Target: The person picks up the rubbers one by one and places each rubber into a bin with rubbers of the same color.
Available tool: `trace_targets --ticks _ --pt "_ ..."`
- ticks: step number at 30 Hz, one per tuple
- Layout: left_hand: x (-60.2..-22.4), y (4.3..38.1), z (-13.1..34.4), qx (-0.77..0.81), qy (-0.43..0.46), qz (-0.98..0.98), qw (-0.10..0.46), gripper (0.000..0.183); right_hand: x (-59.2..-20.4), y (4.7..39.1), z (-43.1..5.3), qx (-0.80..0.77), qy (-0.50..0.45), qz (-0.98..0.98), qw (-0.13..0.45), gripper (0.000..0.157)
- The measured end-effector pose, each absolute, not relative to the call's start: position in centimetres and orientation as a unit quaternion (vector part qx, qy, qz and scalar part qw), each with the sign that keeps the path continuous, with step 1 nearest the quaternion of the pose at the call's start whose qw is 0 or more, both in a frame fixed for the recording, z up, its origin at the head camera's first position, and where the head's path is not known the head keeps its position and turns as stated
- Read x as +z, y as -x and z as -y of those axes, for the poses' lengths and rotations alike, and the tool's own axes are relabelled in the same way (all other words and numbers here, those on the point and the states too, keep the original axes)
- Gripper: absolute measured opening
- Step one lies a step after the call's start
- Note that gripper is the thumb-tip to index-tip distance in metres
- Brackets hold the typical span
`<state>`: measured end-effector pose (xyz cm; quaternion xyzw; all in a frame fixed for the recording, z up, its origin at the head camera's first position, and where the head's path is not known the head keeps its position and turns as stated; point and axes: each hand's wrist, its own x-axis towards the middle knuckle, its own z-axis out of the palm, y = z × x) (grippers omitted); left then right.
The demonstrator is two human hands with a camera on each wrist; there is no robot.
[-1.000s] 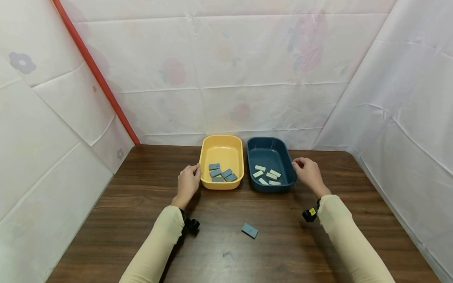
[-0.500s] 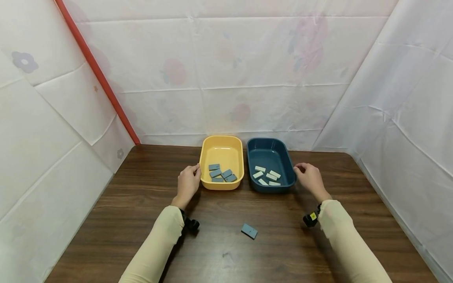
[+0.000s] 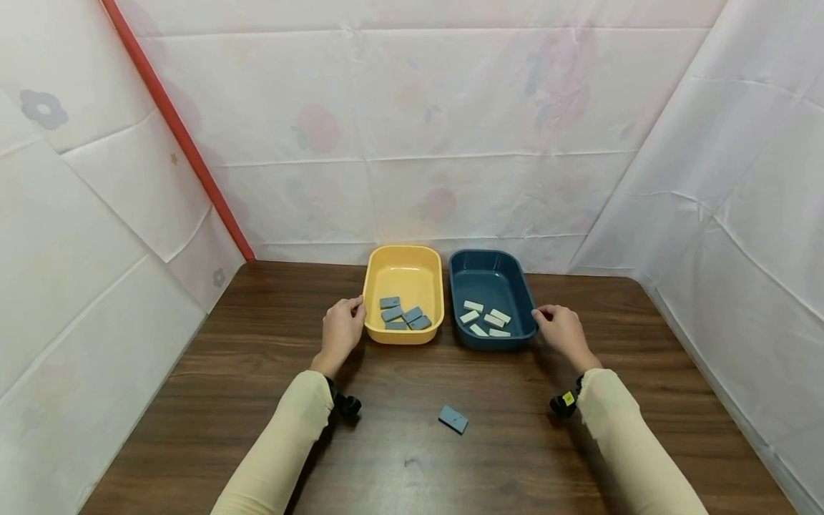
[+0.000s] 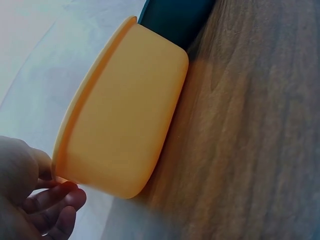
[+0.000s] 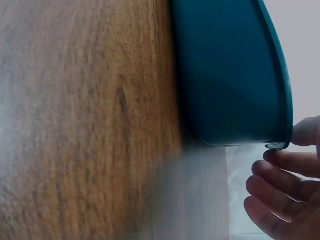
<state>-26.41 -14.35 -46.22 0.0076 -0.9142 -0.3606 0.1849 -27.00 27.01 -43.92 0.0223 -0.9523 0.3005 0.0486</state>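
In the head view, my left hand [image 3: 341, 332] pinches the outer left rim of a yellow plastic bin [image 3: 405, 261]. Its thumb and fingers meet the rim at the corner of the bin [image 4: 120, 110] in the left wrist view. On the other side, my right hand [image 3: 563, 333] pinches the right rim of a dark blue bin [image 3: 487, 270], thumb on one side and index finger beneath the lip, as the right wrist view shows. Several grey-blue rectangular tiles [image 3: 412, 315] lie inside the yellow bin. Several small whitish tiles [image 3: 494, 320] lie in the blue one.
One grey-blue tile [image 3: 453, 419] lies on the brown wooden table [image 3: 399, 472], nearer than the bins. The bins stand side by side with a narrow gap, close to the white cloth backdrop [image 3: 412, 143]. A red strip [image 3: 174, 129] runs down the left corner.
My right hand has slid a little nearer along the blue bin's right rim. My left hand and the tiles stay where they were.
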Motion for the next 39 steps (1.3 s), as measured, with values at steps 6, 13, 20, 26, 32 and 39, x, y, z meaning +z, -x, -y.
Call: trace_targets --ticks 6,13,20,26,32,39 --pt "-46.0 26.5 14.5 -0.378 -0.019 0.909 0.174 0.030 -44.3 26.9 -27.0 0.306 -0.016 0.951 0.042 0.039" --pt "-45.8 26.6 14.4 -0.385 -0.022 0.904 0.183 0.027 -44.6 26.9 -26.9 0.307 -0.017 0.951 0.046 0.040" --pt "-45.0 26.4 14.1 -0.381 -0.008 0.903 0.195 0.025 -44.7 26.9 -26.9 0.306 -0.009 0.951 0.043 0.041" --pt "-44.5 25.9 13.7 -0.388 0.009 0.902 0.189 0.025 -44.9 26.9 -26.7 0.312 0.001 0.949 0.041 0.042" --pt "-44.1 25.2 13.1 -0.391 0.040 0.900 0.188 0.024 -45.0 26.8 -26.7 0.320 0.003 0.946 0.045 0.043" --pt "-43.3 24.4 12.1 -0.392 0.086 0.898 0.180 0.021 -44.9 26.5 -26.7 0.321 -0.001 0.946 0.041 0.044"
